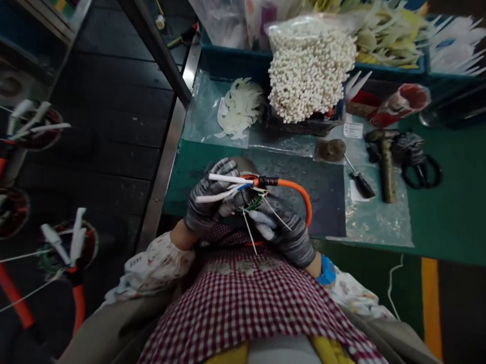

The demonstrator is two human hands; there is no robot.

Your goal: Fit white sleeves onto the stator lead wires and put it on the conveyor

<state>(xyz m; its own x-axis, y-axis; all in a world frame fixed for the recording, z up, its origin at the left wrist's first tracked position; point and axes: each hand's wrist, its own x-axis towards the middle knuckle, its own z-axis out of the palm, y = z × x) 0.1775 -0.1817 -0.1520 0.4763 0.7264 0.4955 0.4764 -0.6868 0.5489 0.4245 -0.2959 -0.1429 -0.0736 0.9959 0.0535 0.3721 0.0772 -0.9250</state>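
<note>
Both my hands wear grey knit gloves and meet close to my chest, over a red-checked apron. My left hand (pixel 207 201) is closed around a bundle of white sleeved wires (pixel 227 178) at the end of an orange cable (pixel 297 189). My right hand (pixel 286 233) is closed on the same wire bundle from the right, near a small green coil part (pixel 255 203). The orange cable arcs right and down past my right hand. Thin white strings (pixel 249 233) hang from the bundle.
A green table (pixel 459 213) holds a dark mat (pixel 326 199), a screwdriver (pixel 359 179), a brass-handled tool (pixel 386 167) and black scissors (pixel 419 163). Behind are a bag of white sleeves (pixel 310 67) and blue bins. Finished orange-cabled coils (pixel 69 247) hang at left.
</note>
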